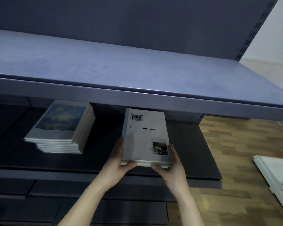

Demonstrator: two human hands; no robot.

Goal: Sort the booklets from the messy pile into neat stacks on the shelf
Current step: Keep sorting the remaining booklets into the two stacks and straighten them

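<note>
A stack of white booklets titled "Time & Memory" lies on the dark middle shelf, toward its right end. My left hand lies flat against the stack's left side, its thumb at the front edge. My right hand presses the right side in the same way, thumb on the front edge. Further left on that shelf sits a second stack of booklets with blue-green picture covers, its layers slightly offset.
A grey upper shelf juts out right above the stacks and hides their far ends. Lower dark shelves show below my arms. To the right are wooden floor and white panels lying on it.
</note>
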